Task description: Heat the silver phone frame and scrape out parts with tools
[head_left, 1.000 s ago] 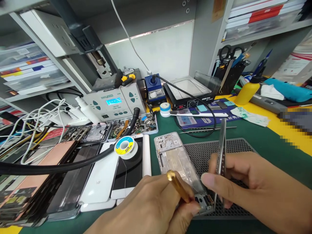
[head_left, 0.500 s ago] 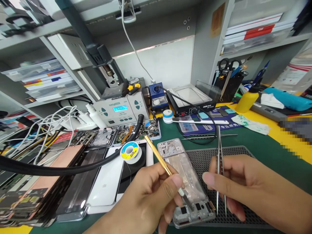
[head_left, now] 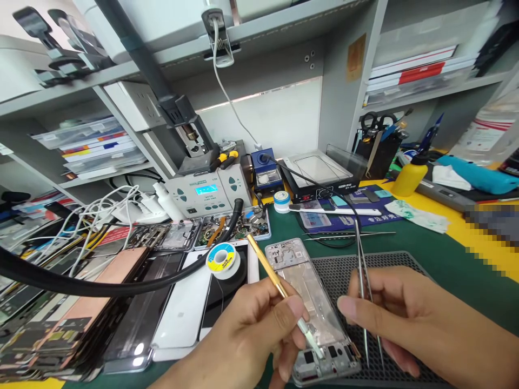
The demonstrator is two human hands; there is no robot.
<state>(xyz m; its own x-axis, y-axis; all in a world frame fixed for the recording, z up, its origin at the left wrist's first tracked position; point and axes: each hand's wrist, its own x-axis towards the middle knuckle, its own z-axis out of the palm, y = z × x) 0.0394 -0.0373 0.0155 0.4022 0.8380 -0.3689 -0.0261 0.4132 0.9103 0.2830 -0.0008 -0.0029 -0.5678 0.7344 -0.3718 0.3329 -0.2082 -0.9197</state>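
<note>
My left hand (head_left: pixel 259 324) is closed around a craft knife (head_left: pixel 270 266) with a gold handle and a flat blade. The blade's tip meets the lower end of a bare silver phone frame (head_left: pixel 314 289), which lies face up with its far end pointing away from me. In my right hand (head_left: pixel 409 313) is a pair of metal tweezers (head_left: pixel 361 265), their tips pointing down and slightly apart, with nothing between them. The tweezer tips hang just right of the phone frame, over a black perforated mat (head_left: pixel 389 262).
A solder spool (head_left: pixel 223 261) sits on phone parts left of the frame. Stacked phone panels (head_left: pixel 105 275) fill the left side, crossed by a thick black hose (head_left: pixel 133 288). Behind stand a hot air station (head_left: pixel 208 190) and a heating plate (head_left: pixel 320 167). Another pair of tweezers (head_left: pixel 352 235) lies behind the mat.
The view has tilted up a little, so the bench sits lower and further right in the picture. Both hands keep their tools. The knife blade now looks brighter, as it catches the light.
</note>
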